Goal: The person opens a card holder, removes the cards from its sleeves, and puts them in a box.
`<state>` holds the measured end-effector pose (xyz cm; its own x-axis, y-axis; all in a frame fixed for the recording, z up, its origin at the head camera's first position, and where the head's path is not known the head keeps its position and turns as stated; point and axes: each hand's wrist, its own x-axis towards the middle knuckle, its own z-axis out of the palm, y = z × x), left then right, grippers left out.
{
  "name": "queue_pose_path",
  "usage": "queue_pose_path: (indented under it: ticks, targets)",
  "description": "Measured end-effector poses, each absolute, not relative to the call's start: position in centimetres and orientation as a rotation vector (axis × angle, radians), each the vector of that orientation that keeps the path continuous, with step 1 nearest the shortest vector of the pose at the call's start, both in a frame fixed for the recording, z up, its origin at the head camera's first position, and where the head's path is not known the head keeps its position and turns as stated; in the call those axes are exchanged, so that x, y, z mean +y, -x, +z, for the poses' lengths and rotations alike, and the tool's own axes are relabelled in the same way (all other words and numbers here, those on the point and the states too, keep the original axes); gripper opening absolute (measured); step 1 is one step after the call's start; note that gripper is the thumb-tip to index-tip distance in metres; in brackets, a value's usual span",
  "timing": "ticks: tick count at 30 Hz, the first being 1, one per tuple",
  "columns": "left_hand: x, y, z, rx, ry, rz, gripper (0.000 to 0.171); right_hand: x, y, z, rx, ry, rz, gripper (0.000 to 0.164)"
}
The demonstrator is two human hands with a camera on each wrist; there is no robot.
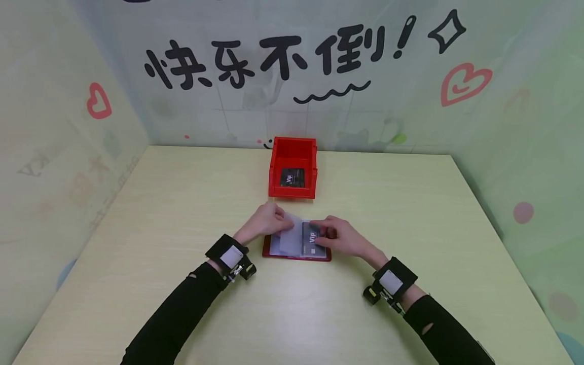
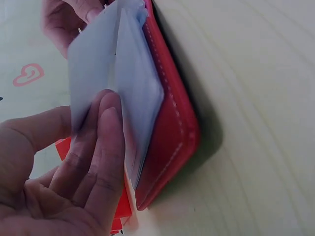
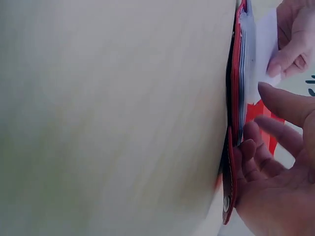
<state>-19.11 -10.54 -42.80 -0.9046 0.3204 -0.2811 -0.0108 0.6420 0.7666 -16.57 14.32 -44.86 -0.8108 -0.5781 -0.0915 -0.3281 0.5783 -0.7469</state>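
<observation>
A red card holder [image 1: 266, 247] lies opened on the table, with pale plastic sleeve pages inside. My left hand [image 1: 267, 220] pinches one page [image 1: 290, 239] between thumb and fingers, lifting it up from the holder. In the left wrist view that page [image 2: 93, 64] stands tilted away from the stack. On the right side of the holder is a dark VIP card [image 1: 311, 241]. My right hand [image 1: 345, 237] is over this card's right edge, thumb and forefinger apart. In the right wrist view its other fingers [image 3: 251, 157] rest against the holder's edge, near the snap flap [image 3: 229, 191].
Behind the holder stands a red open bin [image 1: 292, 193], with a dark VIP card [image 1: 292, 177] lying in it. The pale wooden table [image 1: 205, 192] ends at a printed back wall [image 1: 246, 121], with side walls left and right.
</observation>
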Motion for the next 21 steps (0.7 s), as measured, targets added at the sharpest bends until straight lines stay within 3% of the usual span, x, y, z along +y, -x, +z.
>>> queue_pose_path:
  ticks: [4, 9, 14, 21]
  targets:
    - [-11.0, 19.2, -42.8, 2.486, -0.195, 1.125, 0.021, 14.2, 16.9, -44.8, 2.548, 0.660, -1.014, 0.059]
    - [-11.0, 19.2, -42.6, 2.533, -0.129, 1.061, 0.046, 14.0, 16.9, -44.8, 2.573, 0.626, -0.940, 0.068]
    - [-10.6, 18.8, -42.9, 2.676, -0.172, 0.921, 0.049, 14.0, 16.9, -45.0, 2.596, 0.595, -0.910, 0.074]
    - [-9.6, 18.4, -43.1, 2.794, -0.459, 0.837, 0.036, 14.1, 16.8, -45.3, 2.612, 0.577, -0.912, 0.074]
